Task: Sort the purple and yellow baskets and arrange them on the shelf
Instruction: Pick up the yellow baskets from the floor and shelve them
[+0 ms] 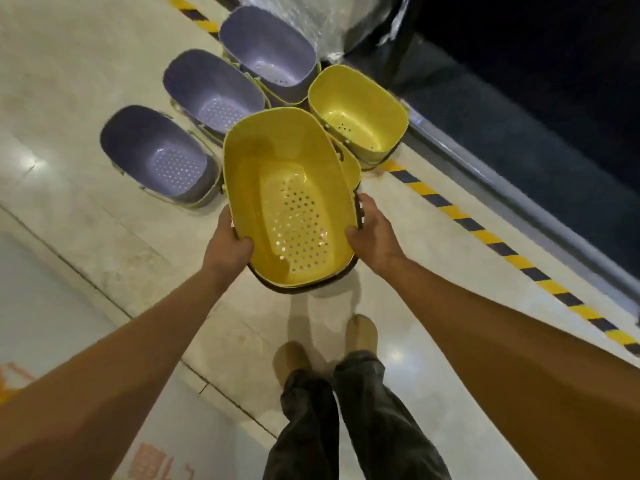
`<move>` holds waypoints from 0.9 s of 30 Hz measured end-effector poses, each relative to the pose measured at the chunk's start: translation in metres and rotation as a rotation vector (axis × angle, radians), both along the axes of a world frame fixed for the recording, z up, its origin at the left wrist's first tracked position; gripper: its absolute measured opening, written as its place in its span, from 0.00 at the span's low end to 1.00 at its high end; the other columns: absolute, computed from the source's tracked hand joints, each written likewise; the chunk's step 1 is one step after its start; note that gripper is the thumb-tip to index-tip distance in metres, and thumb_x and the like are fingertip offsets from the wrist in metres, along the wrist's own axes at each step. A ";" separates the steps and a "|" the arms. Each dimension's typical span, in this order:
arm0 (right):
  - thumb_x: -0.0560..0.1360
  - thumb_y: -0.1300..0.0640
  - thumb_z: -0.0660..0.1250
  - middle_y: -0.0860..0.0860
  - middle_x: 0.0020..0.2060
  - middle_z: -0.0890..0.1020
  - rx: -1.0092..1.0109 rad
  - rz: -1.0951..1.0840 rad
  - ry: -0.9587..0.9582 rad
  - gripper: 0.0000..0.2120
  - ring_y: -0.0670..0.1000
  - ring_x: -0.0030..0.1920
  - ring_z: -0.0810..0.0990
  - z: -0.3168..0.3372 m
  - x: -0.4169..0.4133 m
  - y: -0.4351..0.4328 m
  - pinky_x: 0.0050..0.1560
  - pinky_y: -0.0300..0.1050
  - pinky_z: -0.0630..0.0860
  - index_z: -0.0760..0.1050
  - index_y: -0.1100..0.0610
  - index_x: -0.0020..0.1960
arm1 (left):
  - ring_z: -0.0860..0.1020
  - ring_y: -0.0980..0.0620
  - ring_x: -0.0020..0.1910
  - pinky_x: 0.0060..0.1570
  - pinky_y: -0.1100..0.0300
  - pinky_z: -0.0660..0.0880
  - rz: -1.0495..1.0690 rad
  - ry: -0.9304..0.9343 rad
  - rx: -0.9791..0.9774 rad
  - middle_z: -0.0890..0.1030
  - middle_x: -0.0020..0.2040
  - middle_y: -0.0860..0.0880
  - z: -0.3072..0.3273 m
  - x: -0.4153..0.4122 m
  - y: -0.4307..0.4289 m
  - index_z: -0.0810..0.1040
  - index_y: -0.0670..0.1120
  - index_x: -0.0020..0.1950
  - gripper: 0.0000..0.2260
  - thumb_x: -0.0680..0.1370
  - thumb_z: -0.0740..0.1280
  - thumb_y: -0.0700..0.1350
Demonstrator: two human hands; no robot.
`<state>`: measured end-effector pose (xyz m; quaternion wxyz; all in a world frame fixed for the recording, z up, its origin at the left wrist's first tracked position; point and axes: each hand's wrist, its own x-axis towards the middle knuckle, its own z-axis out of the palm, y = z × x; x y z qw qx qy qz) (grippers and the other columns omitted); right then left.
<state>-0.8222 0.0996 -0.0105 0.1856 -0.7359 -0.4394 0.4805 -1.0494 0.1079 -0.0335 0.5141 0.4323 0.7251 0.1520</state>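
I hold a yellow basket [287, 202] with a perforated bottom above the floor. My left hand [230, 245] grips its near left rim and my right hand [370, 230] grips its right side by the dark handle. A second yellow basket [358, 110] stands on the floor beyond it, and part of another yellow one [350, 168] shows under the held basket's right edge. Three purple baskets stand in a diagonal row on the floor: one nearest at left [161, 155], one in the middle [213, 90] and one farthest [268, 50].
A yellow-and-black hazard stripe [485, 233] runs diagonally across the pale tiled floor. A dark low structure [519, 116] fills the upper right. Plastic-wrapped material [332, 19] stands behind the baskets. My legs and shoes [360, 334] are below the held basket.
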 end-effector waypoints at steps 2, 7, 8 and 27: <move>0.72 0.64 0.60 0.57 0.64 0.74 0.003 -0.085 -0.033 0.27 0.59 0.63 0.73 0.018 0.033 -0.011 0.64 0.58 0.72 0.63 0.55 0.71 | 0.76 0.44 0.61 0.60 0.40 0.74 -0.093 -0.023 0.043 0.76 0.64 0.50 0.014 0.038 0.011 0.62 0.57 0.73 0.32 0.69 0.64 0.47; 0.68 0.54 0.58 0.58 0.62 0.76 0.045 -0.265 -0.134 0.29 0.59 0.61 0.76 0.047 0.125 -0.056 0.60 0.57 0.74 0.65 0.56 0.70 | 0.74 0.42 0.64 0.63 0.39 0.72 -0.258 -0.079 0.075 0.74 0.67 0.48 0.041 0.151 0.012 0.62 0.56 0.73 0.32 0.68 0.61 0.49; 0.67 0.53 0.57 0.58 0.61 0.77 0.051 -0.293 -0.143 0.30 0.59 0.60 0.76 0.050 0.145 -0.067 0.59 0.57 0.75 0.65 0.56 0.69 | 0.73 0.42 0.65 0.63 0.39 0.72 -0.291 -0.086 0.074 0.74 0.68 0.48 0.044 0.175 0.008 0.62 0.56 0.73 0.31 0.70 0.61 0.48; 0.75 0.55 0.60 0.54 0.65 0.75 0.021 -0.643 -0.067 0.24 0.57 0.63 0.75 0.024 0.550 -0.269 0.62 0.59 0.74 0.64 0.52 0.72 | 0.75 0.38 0.62 0.59 0.38 0.74 -0.482 -0.129 -0.104 0.75 0.65 0.43 0.009 0.608 -0.131 0.64 0.56 0.73 0.29 0.75 0.62 0.36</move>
